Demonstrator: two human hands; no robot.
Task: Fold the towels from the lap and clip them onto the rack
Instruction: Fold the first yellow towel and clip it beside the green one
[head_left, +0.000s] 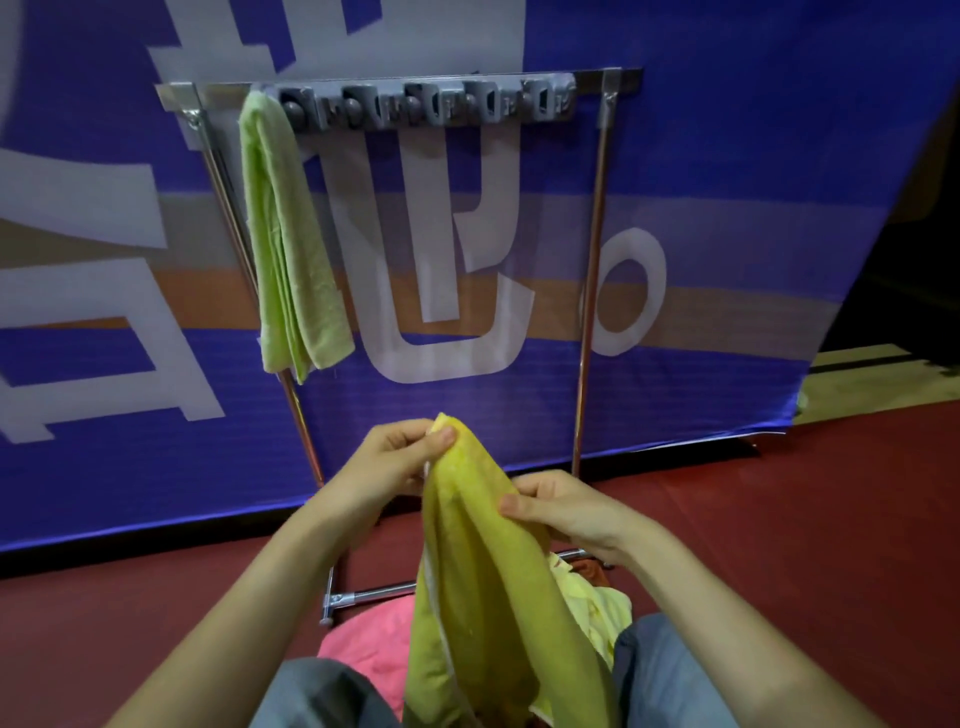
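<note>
I am pinching the top corner of the mustard-yellow towel (483, 571) with my left hand (395, 460), my right hand (556, 512) gripping its edge just below, above my lap. Ahead, a folded lime-green towel (291, 234) is hanging at the left end of the steel rack's grey clip strip (426, 106), the clips to its right sitting bare.

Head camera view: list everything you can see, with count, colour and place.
floor: one, dark red, underneath
banner: one, blue with white characters, at the back
rack: one, silver metal, standing on the floor before the banner
clip strip: one, grey, along the rack's top rail
green towel: one, light green, hanging folded from the strip's left end
yellow towel: one, yellow, held above the lap
pink towel: one, pink, on the lap, left
pale towel: one, pale yellow, on the lap, right
left hand: one, pinching the yellow towel's top corner
right hand: one, gripping the yellow towel lower down
</note>
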